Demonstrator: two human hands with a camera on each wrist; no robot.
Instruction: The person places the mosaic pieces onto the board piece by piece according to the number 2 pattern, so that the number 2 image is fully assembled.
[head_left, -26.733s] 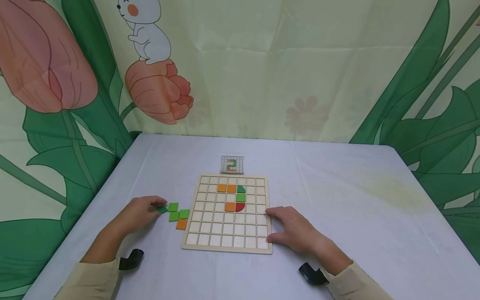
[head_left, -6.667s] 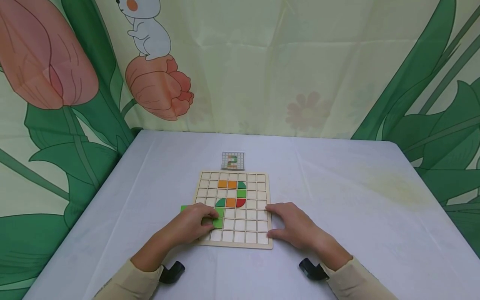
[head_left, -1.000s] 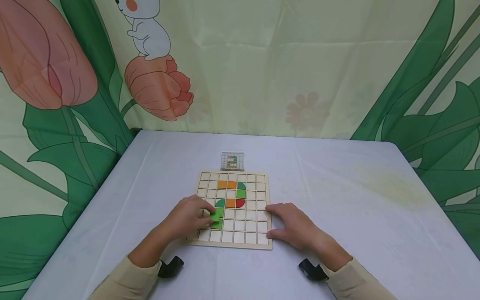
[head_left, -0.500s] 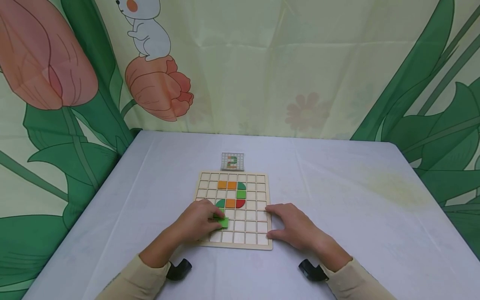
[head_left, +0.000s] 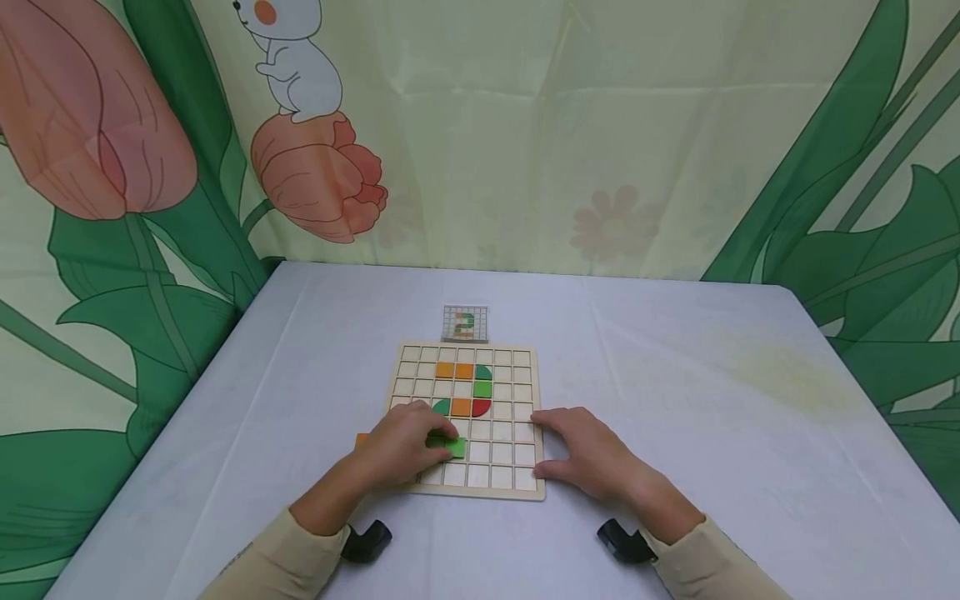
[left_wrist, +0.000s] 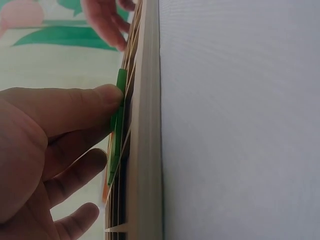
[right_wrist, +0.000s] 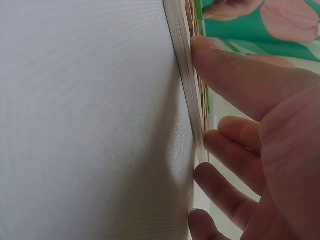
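My left hand (head_left: pixel 405 446) pinches a green square tile (head_left: pixel 456 448) between thumb and fingers, low over the wooden grid board (head_left: pixel 502 455). In the left wrist view the tile (left_wrist: pixel 121 82) stands out past the thumb tip, right at the grid. My right hand (head_left: pixel 588 450) rests at the board's right edge, its thumb and fingers spread along the rim. On the board lie two orange squares (head_left: pixel 454 371), a dark green quarter-round (head_left: pixel 483 372), a green square (head_left: pixel 482 389), a red quarter-round (head_left: pixel 481 407), another orange square (head_left: pixel 461 407) and another dark green quarter-round (head_left: pixel 441 407). My left hand hides cells nearby.
A small pattern card (head_left: pixel 465 323) showing a coloured 2 stands just behind the board. Left of the board, a loose orange tile (head_left: pixel 362 439) shows partly behind my left hand. A white cloth (head_left: pixel 675 375) covers the table.
Over the last second my left hand has moved right across the board with the green tile, uncovering the loose orange tile. Since the oldest frame, tiles have been added. My right hand stays put.
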